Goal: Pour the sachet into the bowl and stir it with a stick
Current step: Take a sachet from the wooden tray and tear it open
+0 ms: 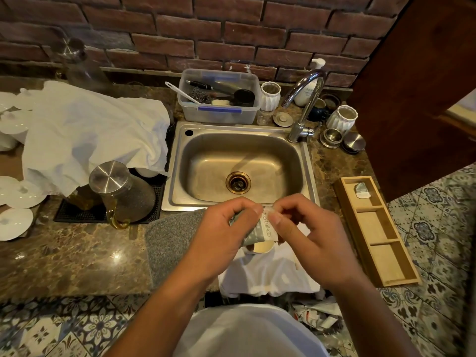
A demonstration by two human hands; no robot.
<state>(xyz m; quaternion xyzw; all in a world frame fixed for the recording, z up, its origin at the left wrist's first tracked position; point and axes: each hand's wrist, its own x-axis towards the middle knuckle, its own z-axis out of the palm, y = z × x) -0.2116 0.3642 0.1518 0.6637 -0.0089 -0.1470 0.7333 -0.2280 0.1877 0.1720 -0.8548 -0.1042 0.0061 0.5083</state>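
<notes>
A small grey-green and white sachet [262,231] hangs upright between both my hands, just in front of the sink's near rim. My left hand [224,233] pinches its top left corner and my right hand [306,233] pinches its top right corner, thumbs and forefingers close together. Directly below the sachet a bowl [262,247] shows only as a pale sliver of rim and inside, resting on a white cloth [268,274]. No stick can be made out.
A steel sink [239,168] with a tap [304,104] lies ahead. A grey mat [170,238] is at left of the cloth, a glass jug [121,191] further left. A wooden tray [376,228] holding another sachet [362,190] stands at right. The counter edge runs below my wrists.
</notes>
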